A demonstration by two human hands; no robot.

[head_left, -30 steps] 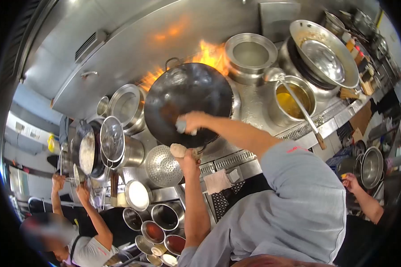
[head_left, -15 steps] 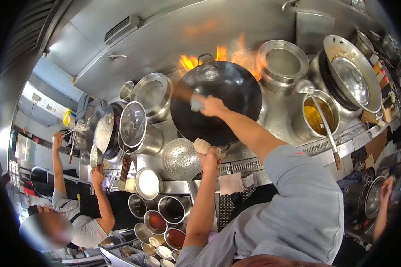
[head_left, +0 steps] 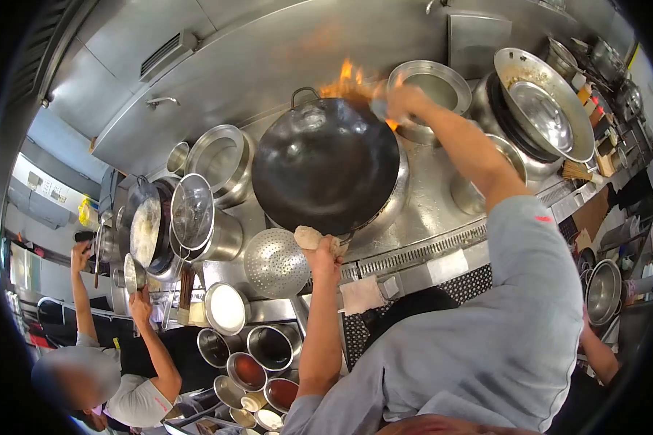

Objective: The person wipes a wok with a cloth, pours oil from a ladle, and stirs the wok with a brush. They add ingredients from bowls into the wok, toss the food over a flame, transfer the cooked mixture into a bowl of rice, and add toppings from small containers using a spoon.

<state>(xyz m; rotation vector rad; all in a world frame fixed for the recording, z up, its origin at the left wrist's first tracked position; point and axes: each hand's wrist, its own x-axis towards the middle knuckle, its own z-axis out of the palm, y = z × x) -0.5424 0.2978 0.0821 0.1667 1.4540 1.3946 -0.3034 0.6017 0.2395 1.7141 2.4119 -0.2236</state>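
A large black wok point(head_left: 326, 170) sits on the burner in front of me. My left hand point(head_left: 325, 261) is closed around a folded beige cloth point(head_left: 308, 238) at the wok's near rim, where a loop handle shows. My right hand point(head_left: 410, 101) is past the wok's far right rim, by the flames point(head_left: 352, 76). Its fingers are curled around a pale grey thing blurred by motion, whose kind I cannot make out. No food shows in the wok. A perforated strainer point(head_left: 276, 264) lies left of my left hand.
Behind my right hand stands a metal pot point(head_left: 442, 90); a wide basin point(head_left: 511, 65) leans at right. Sauce containers point(head_left: 248, 371) cluster lower left. At left, a co-worker holds a small metal pan point(head_left: 133, 274) near another wok point(head_left: 146, 230). Another person's arm point(head_left: 601, 355) shows at right.
My right hand has swung from over the wok to beyond its far right rim. My left hand keeps its hold. Flames at the wok's back left have shrunk. The view has shifted right.
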